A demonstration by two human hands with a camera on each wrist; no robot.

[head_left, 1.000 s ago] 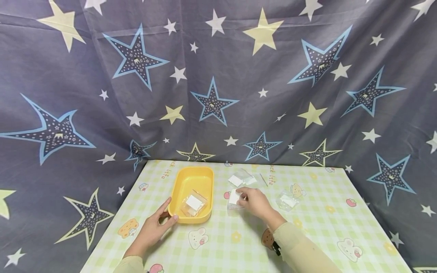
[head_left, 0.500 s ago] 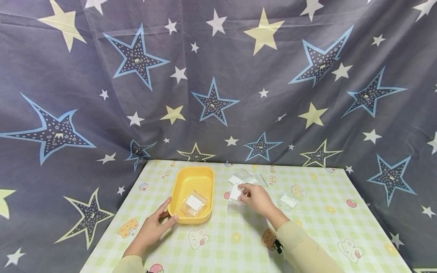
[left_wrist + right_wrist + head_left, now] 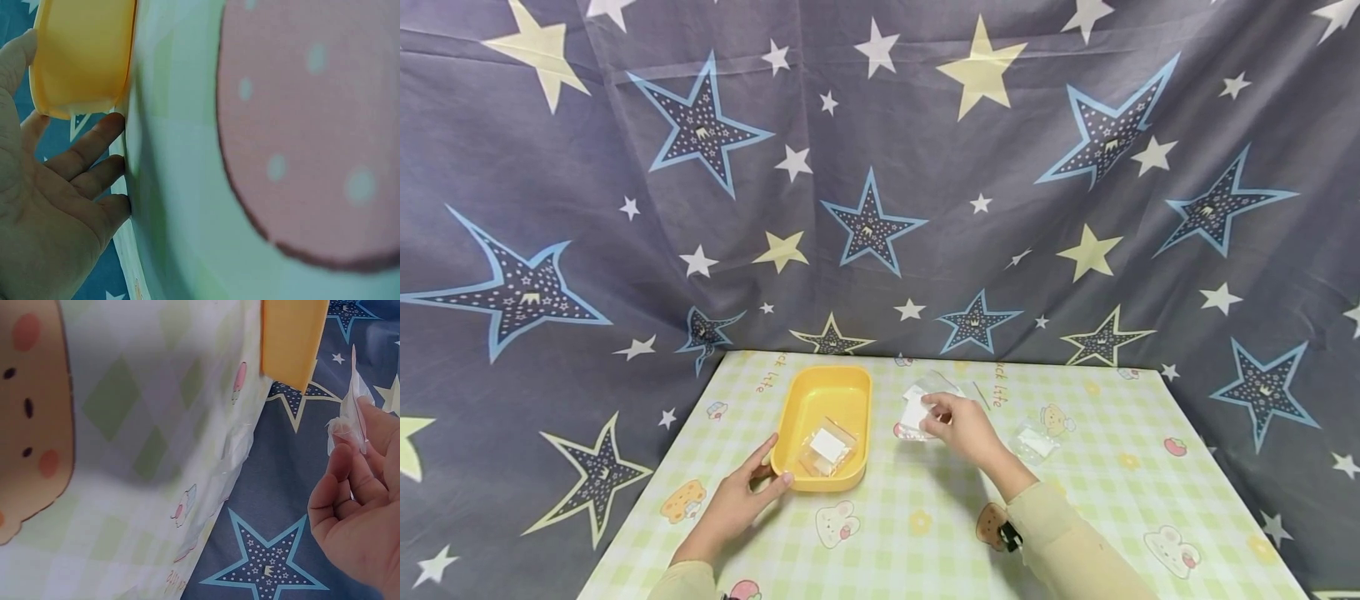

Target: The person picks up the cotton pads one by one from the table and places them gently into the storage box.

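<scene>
Right hand [image 3: 961,427], centre-right of head view: thumb and fingers pinch a small clear plastic bag [image 3: 915,419] with a white insert. Bag is lifted off the cloth, right wrist view shows it up in the fingertips. Left hand [image 3: 735,497], lower left of centre: fingers loose and spread, touching the near left corner of the yellow tray [image 3: 797,402]; thumb at the near rim, other fingers along the outer left side. Tray sits centre-left, flat on the table. One bagged white piece [image 3: 829,448] lies inside, near end of the tray. Another clear bag [image 3: 942,383] lies just beyond the right hand, partly hidden by it and the held bag. One more bag [image 3: 1035,442] lies right of the hand, flat on the cloth. Bag contents too small to tell. Tablecloth [image 3: 955,542] is green-white check with cartoon prints. Dark star-print curtain [image 3: 910,225] fills the upper frame. Pale yellow sleeves [image 3: 1070,542] at the bottom edge; small black item [image 3: 1011,537] at the right cuff.
</scene>
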